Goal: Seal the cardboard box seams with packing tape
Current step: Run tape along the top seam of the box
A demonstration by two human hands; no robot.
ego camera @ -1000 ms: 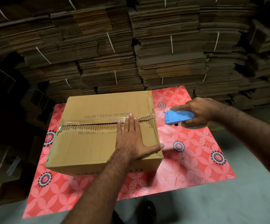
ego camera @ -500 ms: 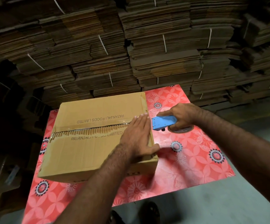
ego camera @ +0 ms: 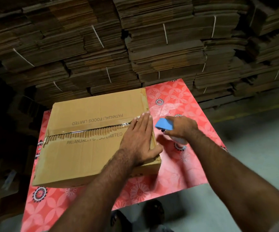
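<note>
Blue tape dispenser [ego camera: 164, 125], gripped in the right hand [ego camera: 181, 127], had closed in from well off to just beside the box's [ego camera: 91, 146] right edge on the red mat [ego camera: 182, 104]. Left hand [ego camera: 139, 139] had slid right and lay flat, grasping nothing, pinning the centre seam [ego camera: 88, 132]; taping looked about to start.

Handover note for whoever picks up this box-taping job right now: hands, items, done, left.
Left hand: flat, palm down on the cardboard box top at its right end, over the centre seam; holds nothing.
Right hand: gripping the blue tape dispenser, just off the box's right edge, above the red floral mat.
Box sits on the mat, flaps closed.
Done: shiny tape lies along the far side of the seam.
Left: the seam shows torn corrugation, not cleanly covered; I would run tape along it from the right end. Side seams cannot be judged.
</note>
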